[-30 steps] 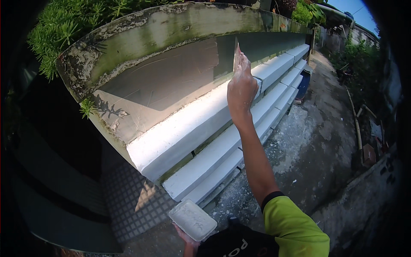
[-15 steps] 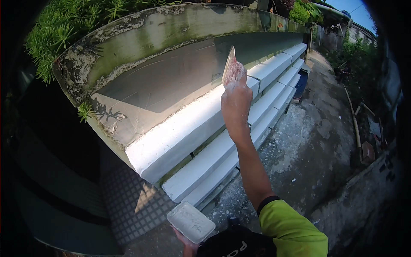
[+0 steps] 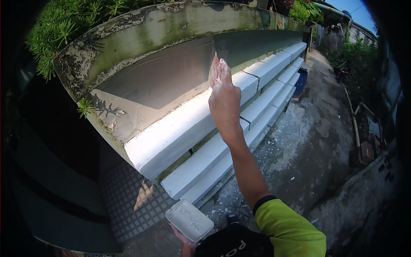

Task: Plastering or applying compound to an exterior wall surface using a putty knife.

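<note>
My right hand [image 3: 225, 100], smeared with white paste, reaches up to the smooth grey wall band [image 3: 171, 79] and grips a thin flat scraper [image 3: 214, 66]. Its blade stands upright, close against the wall just above the top white ledge [image 3: 175, 132]; whether its edge touches is hard to tell. Low down near my body, my left hand [image 3: 179, 233] holds a shallow rectangular tray [image 3: 180, 228] from below. White paste [image 3: 191, 217] is spread over the tray's inside. Most of the left hand's fingers are hidden under it.
Lower white ledges [image 3: 197, 169] step down below the top one. A mossy rim [image 3: 180, 25] caps the wall, with green plants [image 3: 55, 38] behind. On the right runs a spattered concrete path [image 3: 304, 150] with a bamboo pole [image 3: 354, 115]. Patterned tiles [image 3: 124, 205] lie at lower left.
My right hand and the scraper have moved left and slightly down along the wall. The tray in my left hand has hardly shifted.
</note>
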`<state>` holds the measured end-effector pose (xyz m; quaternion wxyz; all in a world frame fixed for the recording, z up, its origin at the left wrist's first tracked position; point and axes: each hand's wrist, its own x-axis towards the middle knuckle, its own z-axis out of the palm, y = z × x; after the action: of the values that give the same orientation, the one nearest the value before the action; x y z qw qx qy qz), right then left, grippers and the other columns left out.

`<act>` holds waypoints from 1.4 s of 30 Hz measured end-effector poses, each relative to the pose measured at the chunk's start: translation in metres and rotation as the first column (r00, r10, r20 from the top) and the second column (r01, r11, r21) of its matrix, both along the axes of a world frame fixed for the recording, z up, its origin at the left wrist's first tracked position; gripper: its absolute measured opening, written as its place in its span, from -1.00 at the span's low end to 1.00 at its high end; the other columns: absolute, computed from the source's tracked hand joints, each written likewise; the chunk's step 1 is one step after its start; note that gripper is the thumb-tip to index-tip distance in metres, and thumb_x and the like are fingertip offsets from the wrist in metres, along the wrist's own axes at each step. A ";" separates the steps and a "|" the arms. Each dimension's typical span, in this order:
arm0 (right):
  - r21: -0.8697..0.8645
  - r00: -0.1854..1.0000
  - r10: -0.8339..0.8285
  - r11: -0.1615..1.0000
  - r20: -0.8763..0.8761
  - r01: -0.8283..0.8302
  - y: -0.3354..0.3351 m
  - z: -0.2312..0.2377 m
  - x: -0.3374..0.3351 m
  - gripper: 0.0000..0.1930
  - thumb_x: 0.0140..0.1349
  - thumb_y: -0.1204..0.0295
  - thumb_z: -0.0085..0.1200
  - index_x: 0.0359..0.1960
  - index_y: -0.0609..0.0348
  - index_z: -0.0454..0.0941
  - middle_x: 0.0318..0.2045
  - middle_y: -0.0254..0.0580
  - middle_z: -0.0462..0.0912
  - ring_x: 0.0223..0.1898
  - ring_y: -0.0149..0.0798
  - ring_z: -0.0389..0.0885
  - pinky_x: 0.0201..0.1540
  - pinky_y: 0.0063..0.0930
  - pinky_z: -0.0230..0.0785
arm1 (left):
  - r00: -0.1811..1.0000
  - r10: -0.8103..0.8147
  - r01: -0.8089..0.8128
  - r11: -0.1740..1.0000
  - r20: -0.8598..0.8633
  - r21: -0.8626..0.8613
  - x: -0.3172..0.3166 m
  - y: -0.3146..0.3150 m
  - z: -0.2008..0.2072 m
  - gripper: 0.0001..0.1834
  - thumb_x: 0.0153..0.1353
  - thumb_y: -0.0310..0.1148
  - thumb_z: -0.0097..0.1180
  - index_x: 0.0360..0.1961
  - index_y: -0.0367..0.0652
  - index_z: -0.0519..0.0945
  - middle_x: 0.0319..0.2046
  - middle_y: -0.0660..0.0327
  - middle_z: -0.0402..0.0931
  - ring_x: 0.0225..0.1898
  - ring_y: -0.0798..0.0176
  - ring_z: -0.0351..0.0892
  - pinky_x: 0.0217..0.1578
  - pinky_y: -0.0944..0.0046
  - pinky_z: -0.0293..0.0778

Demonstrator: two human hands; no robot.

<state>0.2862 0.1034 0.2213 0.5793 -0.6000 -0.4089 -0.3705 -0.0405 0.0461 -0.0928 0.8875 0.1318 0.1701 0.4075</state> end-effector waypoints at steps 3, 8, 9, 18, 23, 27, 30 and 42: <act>-0.087 0.946 -0.176 0.984 -0.271 0.158 -0.005 0.028 0.032 -0.42 0.14 0.76 -0.16 0.27 0.43 0.15 -0.28 0.23 0.64 -0.24 0.22 0.61 -0.13 -0.07 0.44 | 1.000 0.019 -0.019 1.000 -0.018 0.005 -0.004 -0.002 -0.008 -0.15 0.23 0.41 -0.38 0.37 0.08 0.16 0.29 0.16 0.25 0.24 -0.12 0.32 0.20 -0.24 0.27; -0.214 0.933 -0.328 0.932 -0.146 0.294 0.040 0.029 0.079 -0.81 0.06 0.66 0.00 -0.26 0.44 0.50 -0.55 0.23 0.58 -0.37 0.26 0.60 -0.19 0.00 0.43 | 0.998 0.021 -0.017 0.998 -0.054 0.061 0.002 -0.005 -0.005 -0.14 0.23 0.41 -0.38 0.37 0.06 0.15 0.29 0.14 0.26 0.24 -0.12 0.32 0.20 -0.23 0.27; -0.225 0.949 -0.285 0.941 -0.133 0.252 0.049 0.029 0.062 -0.90 0.05 0.65 0.00 -0.36 0.43 0.48 -0.54 0.24 0.58 -0.37 0.27 0.59 -0.18 0.01 0.42 | 0.998 0.030 -0.026 0.997 -0.060 0.074 0.000 -0.006 -0.002 -0.15 0.23 0.40 -0.37 0.37 0.06 0.16 0.29 0.14 0.26 0.24 -0.13 0.32 0.20 -0.23 0.27; -0.113 0.952 -0.160 0.984 -0.261 0.134 -0.018 0.034 0.021 -0.50 0.15 0.68 -0.13 0.18 0.19 0.42 -0.21 0.28 0.62 -0.20 0.20 0.62 -0.08 -0.08 0.42 | 0.999 0.035 -0.035 0.998 0.017 -0.043 -0.001 0.000 0.000 -0.15 0.24 0.40 -0.37 0.37 0.06 0.16 0.28 0.14 0.27 0.23 -0.13 0.33 0.20 -0.24 0.27; -0.239 0.903 -0.349 0.926 -0.251 0.292 0.023 0.052 0.094 -0.82 0.05 0.64 0.02 -0.28 0.35 0.55 -0.42 0.24 0.63 -0.30 0.24 0.62 -0.13 -0.01 0.44 | 0.999 0.030 -0.028 0.998 0.033 -0.060 -0.001 0.001 -0.012 -0.16 0.24 0.40 -0.37 0.37 0.07 0.17 0.28 0.14 0.27 0.23 -0.13 0.34 0.20 -0.25 0.27; -0.273 0.989 -0.102 0.959 -0.110 0.069 0.039 0.034 0.022 -0.91 0.04 0.63 -0.01 -0.41 0.41 0.49 -0.53 0.26 0.56 -0.35 0.28 0.57 -0.20 0.02 0.40 | 0.999 0.053 -0.053 0.999 0.002 0.009 0.002 0.002 -0.007 -0.17 0.25 0.39 -0.39 0.37 0.07 0.17 0.29 0.15 0.27 0.23 -0.12 0.33 0.20 -0.24 0.27; -0.289 0.990 0.070 0.952 -0.120 -0.103 0.012 0.027 -0.013 -0.64 0.12 0.66 -0.09 -0.02 0.29 0.53 -0.41 0.27 0.60 -0.29 0.24 0.59 -0.15 -0.05 0.42 | 0.999 0.041 -0.041 0.999 0.005 -0.012 0.000 -0.001 -0.005 -0.21 0.27 0.36 -0.39 0.36 0.08 0.19 0.28 0.18 0.28 0.23 -0.09 0.34 0.20 -0.21 0.28; -0.478 0.962 -0.253 0.861 -0.099 0.177 0.031 0.030 0.029 -0.56 0.15 0.62 -0.07 0.11 0.19 0.49 -0.23 0.27 0.63 -0.25 0.22 0.61 -0.16 -0.05 0.44 | 0.999 0.006 -0.005 1.000 -0.050 0.016 0.004 0.005 -0.012 -0.11 0.21 0.45 -0.41 0.38 0.08 0.14 0.30 0.16 0.24 0.26 -0.10 0.30 0.21 -0.24 0.27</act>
<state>0.3155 0.1340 0.2509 0.4043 -0.7904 -0.3686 -0.2756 -0.0368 0.0509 -0.1051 0.8808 0.1487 0.1893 0.4076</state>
